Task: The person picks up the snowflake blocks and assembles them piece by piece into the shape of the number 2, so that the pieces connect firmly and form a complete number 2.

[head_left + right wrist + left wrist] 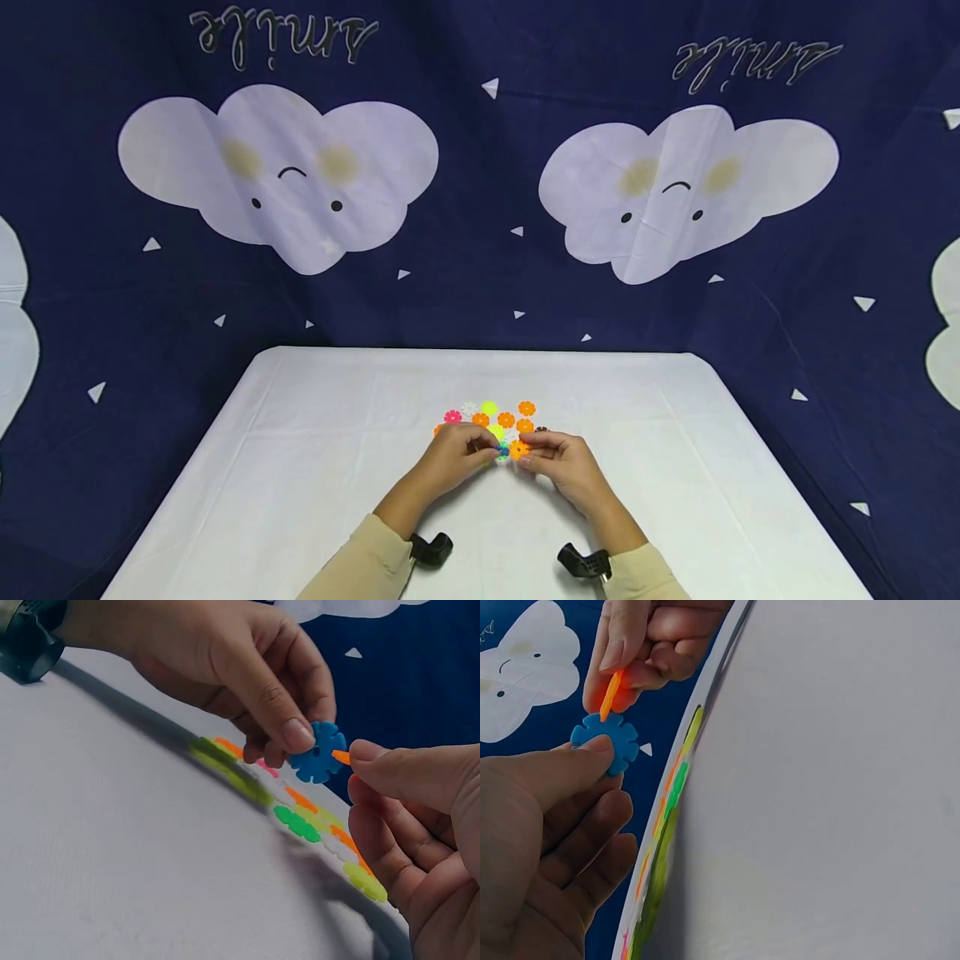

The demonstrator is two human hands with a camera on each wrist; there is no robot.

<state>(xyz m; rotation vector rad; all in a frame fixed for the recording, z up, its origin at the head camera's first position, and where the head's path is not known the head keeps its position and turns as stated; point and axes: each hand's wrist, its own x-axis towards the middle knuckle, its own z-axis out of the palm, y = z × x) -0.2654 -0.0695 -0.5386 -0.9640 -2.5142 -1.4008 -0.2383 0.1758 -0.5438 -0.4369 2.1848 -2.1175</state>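
Tan sleeves (pixel 363 562) are seen nearest the camera, behind the grip, with a small black camera (pixel 432 551) worn at each wrist. Far beyond the grip a dark blue curtain (pixel 480 50) is hung, printed with pale clouds. Beneath the grip a white table (pixel 262 500) is spread.

The left hand (pixel 453 454) and the right hand (pixel 566 467) are brought near each other above it. On the table, below and just beyond the grip, other discs (pixel 507 420) are laid flat in a loose cluster of orange, yellow, green, white and pink.

A blue disc (pixel 622 735) is pinched between the left thumb and fingers, its notched rim left partly bare toward the right hand. An orange disc (pixel 519 450) is pinched by the right thumb and fingers, its edge brought up against the blue rim; whether the slots are engaged cannot be told.

Both discs can be judged very light, thin and fairly stiff, probably smooth plastic: not easily broken, but apt to be twisted or slipped from damp fingertips. They are best held by the flat faces, just in from the rim, with the facing slots kept uncovered.
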